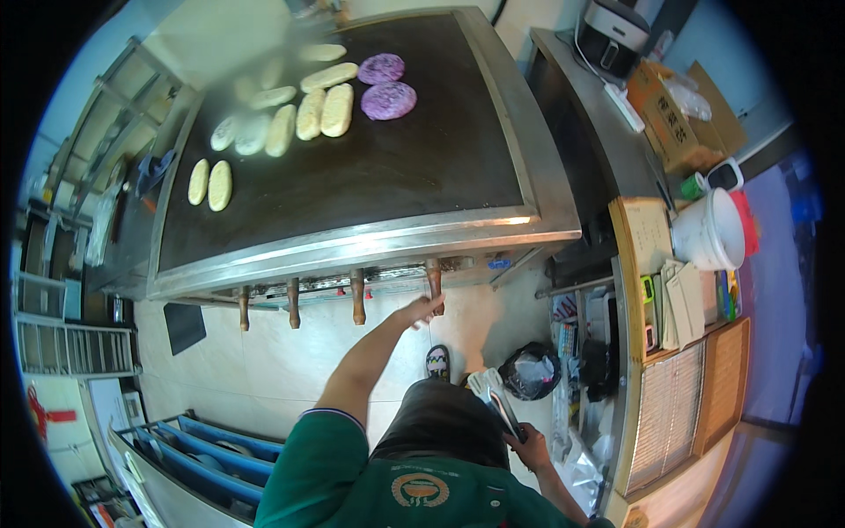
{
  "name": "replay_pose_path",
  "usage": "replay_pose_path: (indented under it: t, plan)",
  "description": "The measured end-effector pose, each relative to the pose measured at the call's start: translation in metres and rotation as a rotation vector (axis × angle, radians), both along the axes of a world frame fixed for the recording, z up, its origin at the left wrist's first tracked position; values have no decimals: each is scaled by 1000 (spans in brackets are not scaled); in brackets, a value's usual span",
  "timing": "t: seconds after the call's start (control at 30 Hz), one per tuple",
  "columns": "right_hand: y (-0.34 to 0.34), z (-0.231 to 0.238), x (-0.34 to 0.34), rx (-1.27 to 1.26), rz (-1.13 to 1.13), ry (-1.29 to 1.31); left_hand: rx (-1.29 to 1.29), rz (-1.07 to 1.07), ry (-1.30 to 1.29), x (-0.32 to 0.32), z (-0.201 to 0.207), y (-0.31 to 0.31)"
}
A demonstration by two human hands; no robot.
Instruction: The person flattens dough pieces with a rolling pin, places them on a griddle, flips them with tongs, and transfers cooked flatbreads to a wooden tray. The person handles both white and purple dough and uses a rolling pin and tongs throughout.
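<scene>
My left hand (422,311) reaches forward, its fingers closed on the lower end of the rightmost wooden handle (434,277) below the griddle's front edge. Three similar wooden handles (357,297) hang to its left. Low by my right thigh, my right hand (530,447) is closed around the dark grip of a long, silvery flat tool (503,411); its exact kind is unclear. On the dark griddle (352,189) lie several pale oval flatbreads (336,111) and two purple round ones (388,101). Haze blurs those at the back left.
At right stand a counter (581,97) with an appliance (613,35), a cardboard box (673,114) and a white bucket (709,231). A black-lined bin (531,370) sits on the floor. Blue-edged racking (211,449) is at lower left, metal shelving (75,348) at far left.
</scene>
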State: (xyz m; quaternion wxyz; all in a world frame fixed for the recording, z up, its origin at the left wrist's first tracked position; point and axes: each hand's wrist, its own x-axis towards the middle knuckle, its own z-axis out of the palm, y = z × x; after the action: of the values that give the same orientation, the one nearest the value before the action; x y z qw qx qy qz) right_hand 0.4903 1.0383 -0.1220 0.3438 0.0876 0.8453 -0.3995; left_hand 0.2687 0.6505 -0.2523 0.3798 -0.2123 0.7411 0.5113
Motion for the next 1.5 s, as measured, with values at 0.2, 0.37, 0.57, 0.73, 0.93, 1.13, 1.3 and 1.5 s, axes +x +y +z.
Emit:
replay_pose_path:
  t: [0.2,0.37,0.57,0.73,0.93,1.13,1.3,1.5]
  plan:
    - [6,32,-27,-3,151,148,-299,-784,-133,185,37,-64]
    - [4,53,-46,-53,223,310,-490,-674,-15,390,3,-135]
    - [-49,38,-62,-248,333,439,-392,-88,-318,494,-2,-110]
    - [-149,116,-85,-420,424,75,-334,208,-138,480,30,-84]
    - [-290,120,-123,-560,494,44,-269,548,-115,507,40,-147]
    - [-436,151,-161,-702,277,-25,-108,1105,-209,562,-16,-269]
    - [-525,172,-222,-810,159,-88,-262,1298,-192,540,26,-335]
    - [-611,190,-317,-848,218,-111,-107,1357,-150,508,2,-346]
